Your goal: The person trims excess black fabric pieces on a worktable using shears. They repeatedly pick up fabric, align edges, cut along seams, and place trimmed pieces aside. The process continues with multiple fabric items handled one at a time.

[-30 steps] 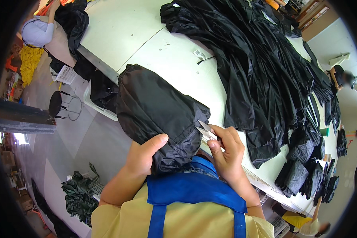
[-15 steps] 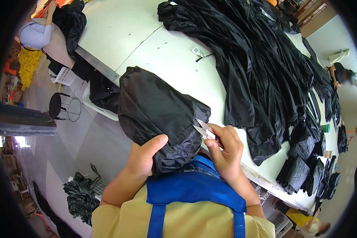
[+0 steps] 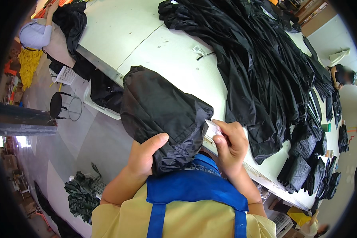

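Note:
A rolled-up black garment bundle (image 3: 158, 111) is held up in front of my chest, over the white table's near edge (image 3: 242, 162). My left hand (image 3: 144, 156) grips the bundle's lower end, thumb across the fabric. My right hand (image 3: 230, 144) pinches a small white tag (image 3: 211, 127) at the bundle's right side. A blue apron strap and yellow shirt fill the bottom of the view.
A large heap of black garments (image 3: 273, 67) covers the table's right half, spilling to the far right edge. A small tag (image 3: 198, 50) lies on the bare white top. Another person (image 3: 37, 33) leans at the far left corner. A stool (image 3: 57, 105) and dark bundles stand on the floor.
My right hand has closed around the white tag, covering more of it. The bundle and my left hand have stayed almost still.

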Motion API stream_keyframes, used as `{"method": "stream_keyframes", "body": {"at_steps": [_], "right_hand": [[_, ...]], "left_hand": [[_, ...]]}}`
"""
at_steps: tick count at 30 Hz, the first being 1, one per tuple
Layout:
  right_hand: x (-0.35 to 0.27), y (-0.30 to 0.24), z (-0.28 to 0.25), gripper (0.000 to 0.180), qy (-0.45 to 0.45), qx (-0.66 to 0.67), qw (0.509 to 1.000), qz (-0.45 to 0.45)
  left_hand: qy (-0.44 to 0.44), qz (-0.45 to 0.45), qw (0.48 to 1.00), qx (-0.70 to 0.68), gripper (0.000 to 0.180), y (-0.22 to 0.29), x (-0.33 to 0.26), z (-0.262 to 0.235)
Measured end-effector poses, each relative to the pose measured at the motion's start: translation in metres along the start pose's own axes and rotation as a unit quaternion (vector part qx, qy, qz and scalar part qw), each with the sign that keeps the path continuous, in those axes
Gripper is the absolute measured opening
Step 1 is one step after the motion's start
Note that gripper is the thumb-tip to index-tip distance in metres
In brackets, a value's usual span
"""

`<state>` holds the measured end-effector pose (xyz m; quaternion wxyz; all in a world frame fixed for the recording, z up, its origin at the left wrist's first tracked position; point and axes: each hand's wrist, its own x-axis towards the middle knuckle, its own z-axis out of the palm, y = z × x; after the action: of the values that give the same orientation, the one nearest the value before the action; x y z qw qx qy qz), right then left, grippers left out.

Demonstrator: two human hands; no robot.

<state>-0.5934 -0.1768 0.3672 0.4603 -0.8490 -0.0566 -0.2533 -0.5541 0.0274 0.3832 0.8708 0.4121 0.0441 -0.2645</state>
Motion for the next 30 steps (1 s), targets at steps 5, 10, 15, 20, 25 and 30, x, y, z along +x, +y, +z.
{"method": "stream_keyframes", "body": {"at_steps": [5, 10, 15, 20, 25, 30], "right_hand": [[-0.010, 0.009, -0.015, 0.049, -0.072, -0.047, 0.990, -0.115], [-0.001, 0.001, -0.012, 0.048, -0.086, -0.050, 0.985, -0.140], [-0.001, -0.001, -0.011, 0.048, -0.103, -0.042, 0.985, -0.134], [-0.003, 0.002, -0.010, 0.044, -0.105, -0.038, 0.986, -0.127], [-0.002, 0.007, -0.022, 0.041, -0.173, 0.122, 0.977, -0.001], [-0.003, 0.008, -0.021, 0.040, -0.158, 0.067, 0.984, -0.046]], "left_hand": [[0.008, -0.023, 0.999, -0.023, 0.057, 0.005, 0.002, 0.004], [0.014, -0.033, 0.999, -0.002, 0.056, 0.003, 0.001, 0.005], [-0.010, -0.027, 0.999, -0.029, 0.049, 0.000, 0.002, -0.001], [-0.025, -0.021, 0.999, -0.037, 0.046, -0.001, 0.000, -0.001], [-0.025, -0.028, 0.999, 0.012, 0.047, -0.001, -0.002, -0.005], [-0.025, -0.028, 0.999, 0.001, 0.047, 0.001, -0.002, -0.003]]}}
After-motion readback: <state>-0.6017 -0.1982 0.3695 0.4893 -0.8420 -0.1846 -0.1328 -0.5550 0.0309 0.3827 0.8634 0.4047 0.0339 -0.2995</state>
